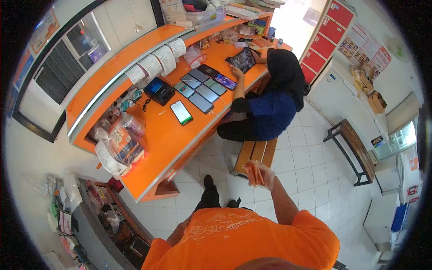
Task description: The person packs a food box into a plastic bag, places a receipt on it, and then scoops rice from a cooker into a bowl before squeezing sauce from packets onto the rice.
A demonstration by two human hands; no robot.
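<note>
My right hand (266,176), in a clear plastic glove, is closed around some orange-brown food pieces (255,174) in front of my body, above the tiled floor. Beyond it is a wooden bench (252,155). My left arm (180,229) hangs at my side, and its hand is hidden by my orange shirt. On the orange counter (153,166) ahead lie several phones, one with a lit white screen (181,112), beside a black printer-like device (159,91).
A co-worker (274,108) sits at the counter touching a tablet (243,60). Plastic-wrapped packs (123,144) lie at the counter's near left end. A grey shelf unit (96,225) stands left, a wooden bench (353,146) and white freezer (346,99) right, red lockers (323,46) behind.
</note>
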